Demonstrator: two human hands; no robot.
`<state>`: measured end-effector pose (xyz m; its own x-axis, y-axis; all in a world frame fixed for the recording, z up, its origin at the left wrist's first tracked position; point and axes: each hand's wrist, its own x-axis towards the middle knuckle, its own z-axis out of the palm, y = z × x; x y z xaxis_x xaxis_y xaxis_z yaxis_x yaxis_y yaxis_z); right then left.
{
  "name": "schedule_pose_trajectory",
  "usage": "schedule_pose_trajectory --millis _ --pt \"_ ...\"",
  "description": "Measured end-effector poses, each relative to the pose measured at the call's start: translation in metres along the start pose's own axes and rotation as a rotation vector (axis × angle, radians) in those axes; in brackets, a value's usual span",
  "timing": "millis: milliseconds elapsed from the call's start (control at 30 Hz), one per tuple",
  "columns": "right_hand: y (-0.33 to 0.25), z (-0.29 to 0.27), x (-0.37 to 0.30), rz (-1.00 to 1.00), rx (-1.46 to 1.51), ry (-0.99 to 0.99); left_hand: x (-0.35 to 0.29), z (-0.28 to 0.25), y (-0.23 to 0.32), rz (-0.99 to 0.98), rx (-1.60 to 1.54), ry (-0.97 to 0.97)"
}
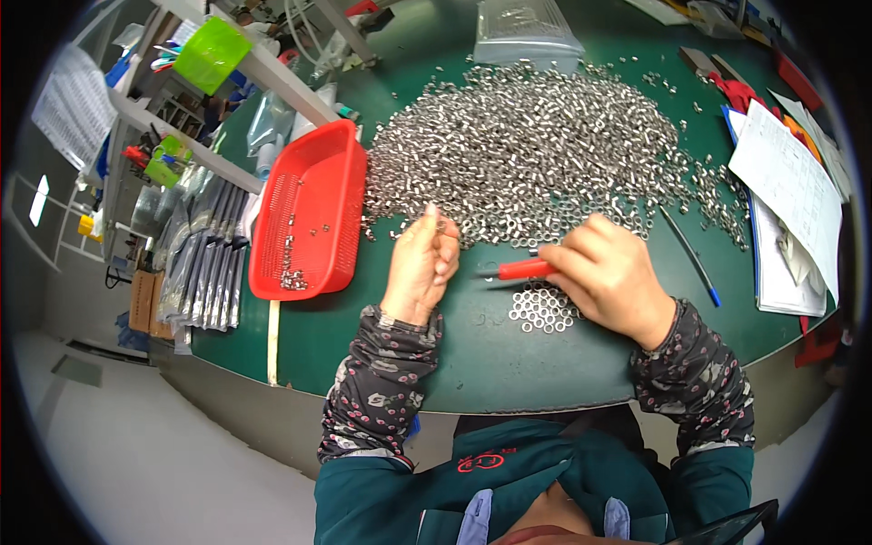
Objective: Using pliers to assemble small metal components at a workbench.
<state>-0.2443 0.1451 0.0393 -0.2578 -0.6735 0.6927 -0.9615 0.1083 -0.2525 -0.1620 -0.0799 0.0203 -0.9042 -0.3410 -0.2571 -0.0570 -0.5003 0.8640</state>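
Observation:
My left hand [423, 265] is closed at the near edge of a big heap of small metal rings [536, 145], thumb and fingers pinched on what looks like one small ring; the fingers partly hide it. In my right hand [613, 277] is a red-handled tool [525, 270] with a dark, blurred tip pointing left toward the left hand. The tip stands apart from the left fingers. Below the tool, beside the right hand, a small group of flat-lying metal rings [543, 313] is spread on the green table [481, 363].
A red plastic basket [350, 218] with a few metal pieces stands on the left. A pen [692, 259] lies right of my right hand, before papers on a clipboard [790, 182]. Clear plastic bags [527, 32] lie behind the heap. Grey packets [204, 263] are stacked far left.

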Motion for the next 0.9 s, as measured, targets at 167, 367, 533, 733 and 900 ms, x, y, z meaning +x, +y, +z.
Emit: schedule_pose_trajectory --millis 167,367,533,733,900 --pt "0.004 0.004 -0.007 0.0 -0.053 -0.185 0.0 0.003 0.002 0.042 -0.088 -0.047" --pt "0.007 -0.008 0.0 0.247 0.115 0.244 -0.004 0.007 -0.002 0.117 0.393 -0.061" --pt "0.007 -0.003 -0.001 0.251 0.133 0.274 -0.01 0.026 -0.013 0.591 1.314 0.043" --pt "0.005 -0.001 -0.002 0.248 0.139 0.236 -0.004 0.029 -0.025 0.652 1.49 0.074" --pt "0.006 0.0 -0.003 0.256 0.132 0.217 -0.004 0.027 -0.015 0.517 1.257 0.026"
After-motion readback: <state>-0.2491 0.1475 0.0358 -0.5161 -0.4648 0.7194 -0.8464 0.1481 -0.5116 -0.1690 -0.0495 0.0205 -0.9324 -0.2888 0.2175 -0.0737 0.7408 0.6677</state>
